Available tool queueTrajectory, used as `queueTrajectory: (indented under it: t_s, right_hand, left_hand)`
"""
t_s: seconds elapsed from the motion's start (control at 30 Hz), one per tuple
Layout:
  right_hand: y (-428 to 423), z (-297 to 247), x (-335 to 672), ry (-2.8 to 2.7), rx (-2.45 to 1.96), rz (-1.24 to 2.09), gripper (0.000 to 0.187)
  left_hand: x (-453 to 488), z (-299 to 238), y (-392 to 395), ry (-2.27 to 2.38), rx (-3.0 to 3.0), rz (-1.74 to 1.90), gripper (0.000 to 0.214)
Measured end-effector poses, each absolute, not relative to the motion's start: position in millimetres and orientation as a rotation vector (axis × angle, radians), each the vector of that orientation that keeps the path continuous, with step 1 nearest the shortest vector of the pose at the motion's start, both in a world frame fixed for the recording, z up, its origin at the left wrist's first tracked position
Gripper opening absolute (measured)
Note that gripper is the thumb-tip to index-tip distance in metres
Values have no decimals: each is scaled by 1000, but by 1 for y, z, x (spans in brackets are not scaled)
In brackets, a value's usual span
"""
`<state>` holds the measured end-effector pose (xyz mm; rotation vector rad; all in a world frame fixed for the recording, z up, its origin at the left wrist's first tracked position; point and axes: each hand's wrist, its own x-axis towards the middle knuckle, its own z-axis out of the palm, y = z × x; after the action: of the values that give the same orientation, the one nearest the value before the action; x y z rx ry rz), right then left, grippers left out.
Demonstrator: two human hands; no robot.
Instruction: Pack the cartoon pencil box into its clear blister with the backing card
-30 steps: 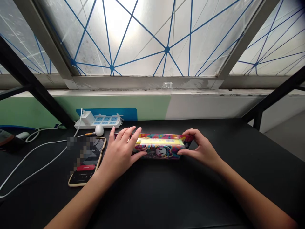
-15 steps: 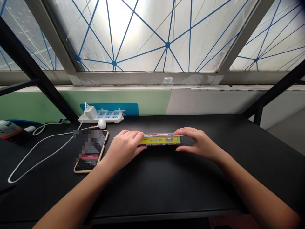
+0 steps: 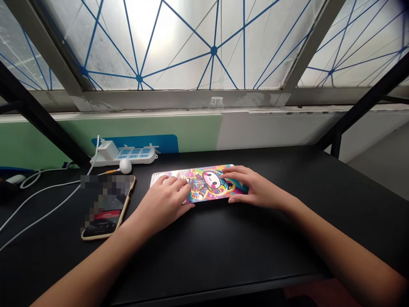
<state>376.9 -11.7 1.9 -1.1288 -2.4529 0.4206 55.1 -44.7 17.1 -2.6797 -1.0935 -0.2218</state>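
Observation:
A flat colourful box (image 3: 204, 182) with a cartoon face printed on it lies face up on the black table (image 3: 223, 251), in the middle toward the back. My left hand (image 3: 162, 202) rests on its left end, fingers loosely curled over the top. My right hand (image 3: 252, 187) lies on its right end with the fingers stretched flat across the print. Both hands press on the box from above; neither lifts it.
A phone (image 3: 107, 204) in a tan case lies left of the box, its screen lit. Behind it sit a white power strip (image 3: 128, 154) with a charger, a white round earbud case (image 3: 125, 166) and white cables (image 3: 41, 200). A clear cup (image 3: 216, 101) stands on the window ledge.
The box stood on its long edge between my hands, then tipped over. It now lies flat, face up, with both hands on top.

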Motion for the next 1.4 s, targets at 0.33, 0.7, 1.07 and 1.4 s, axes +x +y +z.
queueTrajectory:
  t_s: [0.33, 0.7, 1.07, 1.4]
  right_hand:
    - [-12, -7, 363, -2556, -1118, 281, 65]
    - [-11, -11, 362, -2618, -1151, 210, 62]
    - [-14, -4, 363, -2695, -1297, 236, 69]
    - [-5, -1, 392, -2638, -1362, 152, 56]
  left_hand:
    - [46, 4, -36, -1622, -2633, -76, 98]
    - [40, 2, -32, -1669, -2714, -167, 99]
    - [38, 1, -30, -1746, -2722, -174, 104]
    - [36, 2, -30, -1808, -2761, -153, 105]
